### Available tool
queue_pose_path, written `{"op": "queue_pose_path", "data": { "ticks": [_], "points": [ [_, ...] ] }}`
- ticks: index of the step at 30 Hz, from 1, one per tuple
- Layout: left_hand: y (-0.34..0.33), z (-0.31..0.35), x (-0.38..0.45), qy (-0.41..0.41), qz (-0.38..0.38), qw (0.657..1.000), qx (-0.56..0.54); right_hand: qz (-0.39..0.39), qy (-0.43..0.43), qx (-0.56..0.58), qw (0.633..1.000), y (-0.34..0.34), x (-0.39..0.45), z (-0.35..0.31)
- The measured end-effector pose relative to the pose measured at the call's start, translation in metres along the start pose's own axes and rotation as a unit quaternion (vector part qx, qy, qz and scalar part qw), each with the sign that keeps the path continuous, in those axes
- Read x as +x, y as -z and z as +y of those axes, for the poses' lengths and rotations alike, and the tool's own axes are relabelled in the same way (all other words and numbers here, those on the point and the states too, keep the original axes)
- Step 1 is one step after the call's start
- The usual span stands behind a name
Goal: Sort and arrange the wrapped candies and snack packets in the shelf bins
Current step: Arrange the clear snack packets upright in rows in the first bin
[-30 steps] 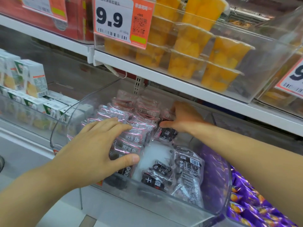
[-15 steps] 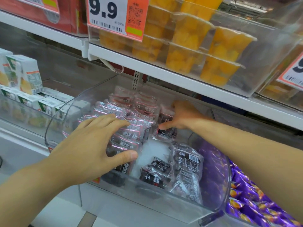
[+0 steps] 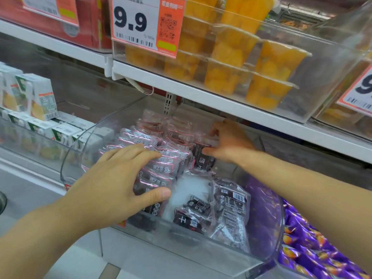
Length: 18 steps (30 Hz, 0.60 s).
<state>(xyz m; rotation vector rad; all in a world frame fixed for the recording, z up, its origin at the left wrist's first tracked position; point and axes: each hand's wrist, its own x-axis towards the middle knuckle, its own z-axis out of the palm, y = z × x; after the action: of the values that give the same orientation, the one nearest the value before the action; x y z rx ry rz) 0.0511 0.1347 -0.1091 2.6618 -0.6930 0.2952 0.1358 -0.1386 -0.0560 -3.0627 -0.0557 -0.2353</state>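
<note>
A clear plastic bin [image 3: 267,234] on the lower shelf holds a row of pink-edged dark snack packets [image 3: 161,164] standing on edge along its left side. My left hand [image 3: 112,184] lies over the front of that row, fingers spread on top and thumb against the front packet. My right hand [image 3: 229,146] reaches deep into the bin and pinches a black packet [image 3: 203,158] at the back of the right side. Loose black packets [image 3: 191,216] and a larger clear packet [image 3: 231,206] lie flat at the bin's front right.
Above, a shelf edge [image 3: 201,93] carries a bin of yellow fruit cups [image 3: 231,57] and a 9.9 price tag [image 3: 145,23]. White drink cartons [image 3: 34,97] fill the bin to the left. Purple wrapped candies [image 3: 302,248] fill the bin to the right.
My right hand has drawn its fingers in around the black packet at the back. My left hand keeps its place on the packet row. The view shifted slightly.
</note>
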Motion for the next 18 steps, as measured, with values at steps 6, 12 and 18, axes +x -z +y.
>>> {"op": "queue_pose_path", "data": {
  "ticks": [6, 12, 18],
  "points": [
    [0.001, 0.001, -0.001, 0.004, 0.002, 1.0, -0.012, -0.005, -0.017, -0.02, 1.0, 0.003, -0.004, -0.005],
    [0.002, 0.0, 0.001, 0.002, -0.009, 1.0, -0.012, -0.145, 0.016, 0.029, 0.989, 0.036, -0.045, -0.003],
    [0.001, 0.001, 0.001, 0.005, -0.023, 1.0, -0.012, -0.402, 0.01, -0.077, 0.912, 0.034, -0.043, -0.002]
  ]
}}
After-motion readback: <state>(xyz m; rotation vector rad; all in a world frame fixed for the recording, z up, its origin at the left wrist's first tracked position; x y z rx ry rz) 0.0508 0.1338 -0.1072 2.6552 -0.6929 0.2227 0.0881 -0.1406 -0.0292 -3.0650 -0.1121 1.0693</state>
